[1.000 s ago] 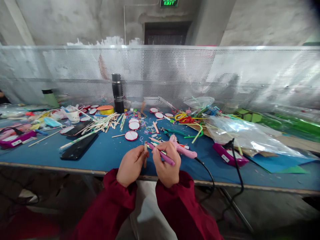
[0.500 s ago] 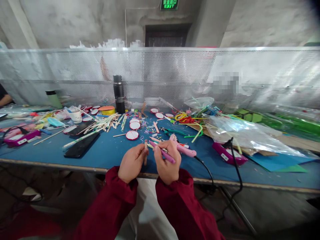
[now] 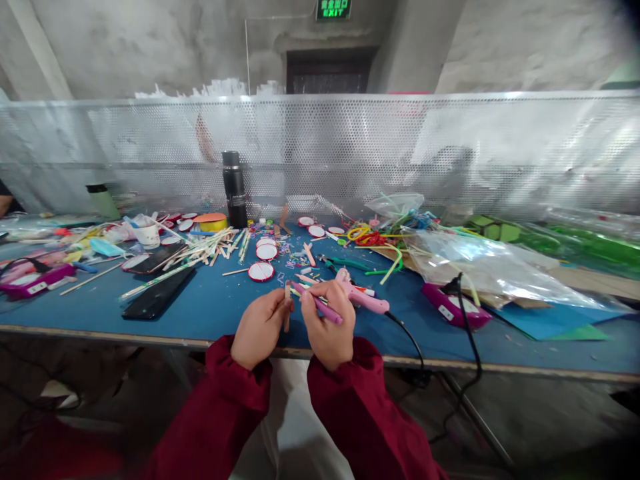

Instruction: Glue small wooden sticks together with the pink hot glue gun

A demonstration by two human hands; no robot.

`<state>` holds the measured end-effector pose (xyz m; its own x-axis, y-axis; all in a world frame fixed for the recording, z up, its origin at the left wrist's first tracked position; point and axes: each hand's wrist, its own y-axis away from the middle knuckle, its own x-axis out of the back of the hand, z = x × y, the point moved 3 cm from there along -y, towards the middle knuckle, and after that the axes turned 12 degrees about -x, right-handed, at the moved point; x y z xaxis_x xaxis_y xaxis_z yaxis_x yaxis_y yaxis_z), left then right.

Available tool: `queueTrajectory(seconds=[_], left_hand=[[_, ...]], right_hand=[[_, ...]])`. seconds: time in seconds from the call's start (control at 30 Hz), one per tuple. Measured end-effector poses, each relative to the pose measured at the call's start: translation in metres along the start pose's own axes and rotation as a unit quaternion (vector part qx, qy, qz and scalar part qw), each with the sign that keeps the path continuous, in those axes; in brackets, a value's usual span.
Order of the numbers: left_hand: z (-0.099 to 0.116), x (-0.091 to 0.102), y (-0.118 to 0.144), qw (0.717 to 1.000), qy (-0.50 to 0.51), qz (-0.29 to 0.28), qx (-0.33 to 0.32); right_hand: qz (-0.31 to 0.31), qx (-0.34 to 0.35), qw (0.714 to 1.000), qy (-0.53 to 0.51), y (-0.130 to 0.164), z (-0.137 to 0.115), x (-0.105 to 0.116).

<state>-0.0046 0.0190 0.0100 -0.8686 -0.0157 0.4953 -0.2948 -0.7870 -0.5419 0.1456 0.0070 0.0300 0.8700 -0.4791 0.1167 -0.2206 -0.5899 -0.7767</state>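
Note:
Pinched upright in my left hand [image 3: 259,328] is a short wooden craft stick [image 3: 287,308], its lower part below the fingertips. My right hand [image 3: 327,325] grips a purple-pink marker pen [image 3: 327,311] like a writing tool, with its tip pointing left at the stick. Whether the tip touches the wood I cannot tell. Just beyond my right knuckles lies a pink hot glue gun [image 3: 367,298], partly hidden by the hand, its black cable running down over the table edge. Several pens and sticks lie behind my fingers.
On the blue table [image 3: 220,300] are a dark phone [image 3: 159,295], a pile of wooden sticks [image 3: 215,248], round white discs with red rims [image 3: 261,271], green-handled pliers [image 3: 350,263] and a black bottle [image 3: 234,190]. A purple box [image 3: 456,307] and clear plastic bag [image 3: 480,263] lie right. A perforated metal screen [image 3: 325,147] stands behind.
The view has shifted slightly, so the table things sit a little further left. The marker tip appears nearer the craft stick. Both hands keep their holds.

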Motion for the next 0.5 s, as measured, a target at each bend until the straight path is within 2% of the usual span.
queueTrajectory(seconds=[0.5], left_hand=[[-0.0001, 0.0000, 0.0006, 1.000, -0.006, 0.001, 0.001]], right_hand=[[0.002, 0.012, 1.000, -0.005, -0.0002, -0.0014, -0.0002]])
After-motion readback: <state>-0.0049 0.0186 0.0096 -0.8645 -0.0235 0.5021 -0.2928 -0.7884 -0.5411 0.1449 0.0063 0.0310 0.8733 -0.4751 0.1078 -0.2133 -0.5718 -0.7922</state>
